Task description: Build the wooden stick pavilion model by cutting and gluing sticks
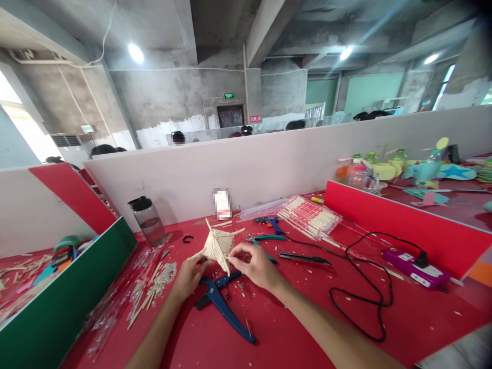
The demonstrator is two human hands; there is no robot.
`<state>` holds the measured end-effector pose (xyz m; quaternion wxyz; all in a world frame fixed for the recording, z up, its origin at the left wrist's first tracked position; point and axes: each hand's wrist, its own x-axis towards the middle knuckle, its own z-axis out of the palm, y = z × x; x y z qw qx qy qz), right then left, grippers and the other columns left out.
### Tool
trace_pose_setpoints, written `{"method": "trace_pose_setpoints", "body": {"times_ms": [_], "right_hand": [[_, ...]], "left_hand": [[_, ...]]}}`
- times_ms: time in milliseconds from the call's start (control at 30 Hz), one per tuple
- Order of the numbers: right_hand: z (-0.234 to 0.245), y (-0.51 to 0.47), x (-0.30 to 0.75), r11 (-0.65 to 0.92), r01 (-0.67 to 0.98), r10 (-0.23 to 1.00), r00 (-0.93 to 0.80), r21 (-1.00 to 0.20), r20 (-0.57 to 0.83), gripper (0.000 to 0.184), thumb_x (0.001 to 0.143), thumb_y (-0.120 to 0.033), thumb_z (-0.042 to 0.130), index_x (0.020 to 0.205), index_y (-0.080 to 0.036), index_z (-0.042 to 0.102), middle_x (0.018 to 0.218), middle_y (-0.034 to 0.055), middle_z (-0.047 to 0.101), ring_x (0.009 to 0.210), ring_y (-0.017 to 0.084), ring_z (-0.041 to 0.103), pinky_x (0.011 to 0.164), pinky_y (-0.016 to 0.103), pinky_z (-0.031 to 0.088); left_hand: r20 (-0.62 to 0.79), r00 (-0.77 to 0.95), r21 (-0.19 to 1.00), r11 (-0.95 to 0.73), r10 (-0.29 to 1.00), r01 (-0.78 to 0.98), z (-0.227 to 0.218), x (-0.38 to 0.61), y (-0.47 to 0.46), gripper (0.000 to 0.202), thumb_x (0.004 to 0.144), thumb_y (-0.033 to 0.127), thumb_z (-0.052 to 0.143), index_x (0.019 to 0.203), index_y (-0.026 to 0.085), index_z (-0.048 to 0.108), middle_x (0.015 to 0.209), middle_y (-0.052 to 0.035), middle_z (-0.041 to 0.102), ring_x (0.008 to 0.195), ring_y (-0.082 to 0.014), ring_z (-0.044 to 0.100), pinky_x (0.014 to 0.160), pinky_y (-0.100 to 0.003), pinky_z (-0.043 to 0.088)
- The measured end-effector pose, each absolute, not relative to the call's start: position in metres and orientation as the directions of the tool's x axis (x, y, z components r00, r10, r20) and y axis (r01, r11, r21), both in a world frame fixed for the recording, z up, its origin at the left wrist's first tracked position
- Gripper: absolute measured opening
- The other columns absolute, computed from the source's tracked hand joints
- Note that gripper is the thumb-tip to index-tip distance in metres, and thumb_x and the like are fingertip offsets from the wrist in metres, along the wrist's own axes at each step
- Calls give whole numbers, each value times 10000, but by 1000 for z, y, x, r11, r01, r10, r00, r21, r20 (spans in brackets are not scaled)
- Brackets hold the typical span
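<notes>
A small pointed model of thin pale wooden sticks [218,245] is held up between my two hands over the red table. My left hand [191,275] grips its lower left side, thumb and fingers pinched together. At the lower right corner, the fingertips of my right hand [254,262] are closed on the end of a stick. Just under the model lies a hand cutter with dark blue handles [228,310], partly hidden by my left hand. Teal-handled pliers [273,237] rest beyond my right hand, beside a blue glue gun [274,224].
Loose stick pieces [148,297] and crumpled clear plastic [111,312] lie at left, near a water bottle [149,223]. To the right are a utility knife [305,259], packed sticks [309,218], a black cable [348,287] and a purple power strip [417,269]. Low dividers [407,220] bound the table.
</notes>
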<state>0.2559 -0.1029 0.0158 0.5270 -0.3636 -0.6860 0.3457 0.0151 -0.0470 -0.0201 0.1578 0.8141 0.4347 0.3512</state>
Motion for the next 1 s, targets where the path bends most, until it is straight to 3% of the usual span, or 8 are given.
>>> {"method": "trace_pose_setpoints", "body": {"times_ms": [300,1000], "right_hand": [[14,-103,256,510,98,855,-167,-854,491,140,871,-304,620,841,-174,661,764,16,672,673,136,614,627,217,483],[16,-105,253,615,267,787,-151,-742,598,103,864,-236,617,832,-191,703,797,19,719,703,147,644,657,225,468]], "left_hand": [[450,374,558,-583,811,591,-17,17,-49,275,907,356,523,826,161,698,779,-43,739,713,-184,666,691,-258,505],[458,371,565,-586,808,581,-17,19,-48,262,901,342,542,792,156,690,731,-32,708,675,-168,627,675,-254,488]]}}
